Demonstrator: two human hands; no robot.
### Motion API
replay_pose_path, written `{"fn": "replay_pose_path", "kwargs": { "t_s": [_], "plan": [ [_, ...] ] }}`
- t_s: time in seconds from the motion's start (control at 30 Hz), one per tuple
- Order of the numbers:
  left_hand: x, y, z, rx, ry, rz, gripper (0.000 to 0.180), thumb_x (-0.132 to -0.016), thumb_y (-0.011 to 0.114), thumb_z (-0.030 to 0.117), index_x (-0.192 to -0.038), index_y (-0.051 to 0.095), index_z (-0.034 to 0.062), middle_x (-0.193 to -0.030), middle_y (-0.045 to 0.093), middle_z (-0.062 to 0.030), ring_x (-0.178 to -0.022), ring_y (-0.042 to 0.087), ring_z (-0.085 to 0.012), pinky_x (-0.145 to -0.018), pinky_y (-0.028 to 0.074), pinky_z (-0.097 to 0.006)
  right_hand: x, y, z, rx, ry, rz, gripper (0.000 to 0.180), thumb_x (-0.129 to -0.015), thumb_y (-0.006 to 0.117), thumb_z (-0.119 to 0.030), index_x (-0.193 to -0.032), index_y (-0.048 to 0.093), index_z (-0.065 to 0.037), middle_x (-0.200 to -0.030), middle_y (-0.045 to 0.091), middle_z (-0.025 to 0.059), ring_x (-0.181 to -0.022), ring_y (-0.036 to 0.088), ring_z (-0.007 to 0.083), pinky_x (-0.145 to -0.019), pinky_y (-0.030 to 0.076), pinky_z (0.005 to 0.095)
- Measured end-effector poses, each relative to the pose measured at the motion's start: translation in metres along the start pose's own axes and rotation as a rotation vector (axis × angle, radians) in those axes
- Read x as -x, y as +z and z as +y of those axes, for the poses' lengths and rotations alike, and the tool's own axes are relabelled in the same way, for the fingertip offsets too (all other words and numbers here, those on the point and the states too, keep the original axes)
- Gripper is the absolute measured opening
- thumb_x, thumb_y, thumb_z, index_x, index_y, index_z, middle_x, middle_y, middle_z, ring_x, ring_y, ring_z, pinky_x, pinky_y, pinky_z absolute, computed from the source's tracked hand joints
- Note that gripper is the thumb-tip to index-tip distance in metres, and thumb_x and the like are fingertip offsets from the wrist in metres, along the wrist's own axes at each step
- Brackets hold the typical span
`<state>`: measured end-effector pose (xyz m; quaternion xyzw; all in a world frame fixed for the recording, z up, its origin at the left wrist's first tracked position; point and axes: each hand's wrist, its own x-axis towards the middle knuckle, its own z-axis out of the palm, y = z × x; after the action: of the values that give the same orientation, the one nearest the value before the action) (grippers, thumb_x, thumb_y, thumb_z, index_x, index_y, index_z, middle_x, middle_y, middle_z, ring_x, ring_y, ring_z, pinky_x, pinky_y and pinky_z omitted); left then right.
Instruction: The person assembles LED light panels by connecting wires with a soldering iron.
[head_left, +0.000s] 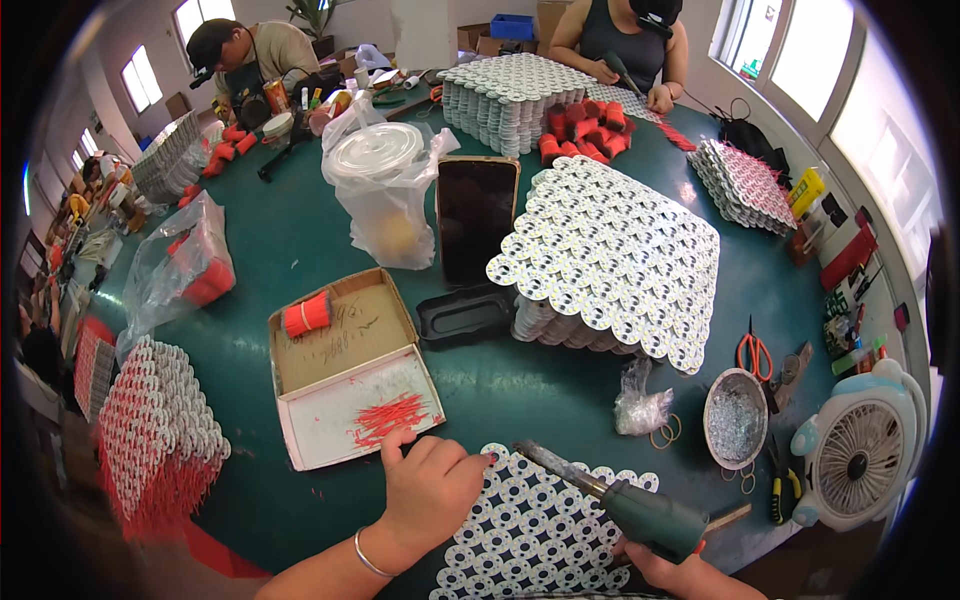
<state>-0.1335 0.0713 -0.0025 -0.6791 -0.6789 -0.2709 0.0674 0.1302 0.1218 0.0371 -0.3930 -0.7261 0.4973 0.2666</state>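
Note:
My left hand (430, 488), with a silver bangle on the wrist, is over the near left edge of a sheet of round white circuit boards (530, 530). Its fingers are curled together; a tiny red bit shows at one fingertip, too small to name. My right hand (655, 566) is closed round a dark green soldering gun (655, 518), whose thick metal barrel slants up and left across the sheet's far edge. Beyond my left hand, an open cardboard box (348, 385) holds loose short red wires (390, 418) in its white half and a tied red wire bundle (307, 314) in the other.
A tall stack of board sheets (610, 250) stands ahead, beside a phone (477, 220) and a black tray (463, 314). To the right are a bowl of clear bits (735, 420), red scissors (754, 355) and a fan (860, 455). Two people work across the table.

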Motion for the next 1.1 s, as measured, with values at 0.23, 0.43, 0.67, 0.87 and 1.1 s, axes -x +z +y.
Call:
{"fn": "replay_pose_path", "kwargs": {
  "t_s": [0.23, 0.43, 0.67, 0.87, 1.1],
  "plan": [
    [0.009, 0.005, 0.003, -0.005, 0.085, 0.012, 0.015, -0.062, 0.067, 0.010, -0.076, 0.064, 0.0171, -0.063, 0.043, 0.0042, -0.063, 0.046, -0.0129, -0.075, 0.028, -0.037, 0.004, 0.001, -0.004, -0.081, 0.105, -0.002, 0.019, -0.072, 0.063, -0.010, -0.088, 0.059, -0.001, -0.077, 0.061, 0.0120, -0.067, 0.058, 0.0241, -0.061, 0.045, 0.0329],
    [0.009, 0.006, 0.000, 0.009, 0.084, -0.002, 0.013, -0.063, 0.066, 0.011, -0.075, 0.064, 0.0161, -0.063, 0.043, 0.0040, -0.063, 0.046, -0.0129, -0.074, 0.028, -0.037, 0.003, 0.001, -0.005, 0.032, 0.053, -0.037, 0.019, -0.071, 0.063, -0.008, -0.087, 0.060, 0.000, -0.081, 0.062, 0.0138, -0.071, 0.060, 0.0265, -0.065, 0.046, 0.0337],
    [0.008, 0.006, 0.000, 0.009, 0.090, -0.017, 0.011, -0.064, 0.065, 0.011, -0.074, 0.064, 0.0146, -0.062, 0.043, 0.0035, -0.062, 0.045, -0.0132, -0.074, 0.029, -0.036, -0.002, 0.004, -0.008, 0.075, 0.148, -0.077, 0.021, -0.068, 0.065, -0.009, -0.087, 0.060, 0.000, -0.084, 0.062, 0.0144, -0.077, 0.060, 0.0278, -0.069, 0.046, 0.0338],
    [0.005, 0.003, 0.001, 0.020, 0.079, -0.037, 0.009, -0.064, 0.064, 0.010, -0.073, 0.063, 0.0136, -0.063, 0.043, 0.0025, -0.062, 0.045, -0.0141, -0.073, 0.029, -0.036, -0.003, 0.003, -0.009, 0.117, 0.135, -0.107, 0.023, -0.068, 0.066, -0.010, -0.087, 0.060, 0.000, -0.083, 0.062, 0.0137, -0.077, 0.060, 0.0284, -0.070, 0.046, 0.0338],
    [0.007, -0.001, 0.004, 0.015, 0.048, -0.083, 0.009, -0.070, 0.058, 0.011, -0.077, 0.063, 0.0135, -0.066, 0.044, 0.0018, -0.066, 0.046, -0.0142, -0.076, 0.030, -0.034, 0.009, -0.008, -0.012, 0.083, 0.062, -0.077, 0.016, -0.074, 0.059, -0.010, -0.086, 0.060, 0.000, -0.073, 0.061, 0.0115, -0.065, 0.058, 0.0245, -0.061, 0.046, 0.0333]
  ]
}}
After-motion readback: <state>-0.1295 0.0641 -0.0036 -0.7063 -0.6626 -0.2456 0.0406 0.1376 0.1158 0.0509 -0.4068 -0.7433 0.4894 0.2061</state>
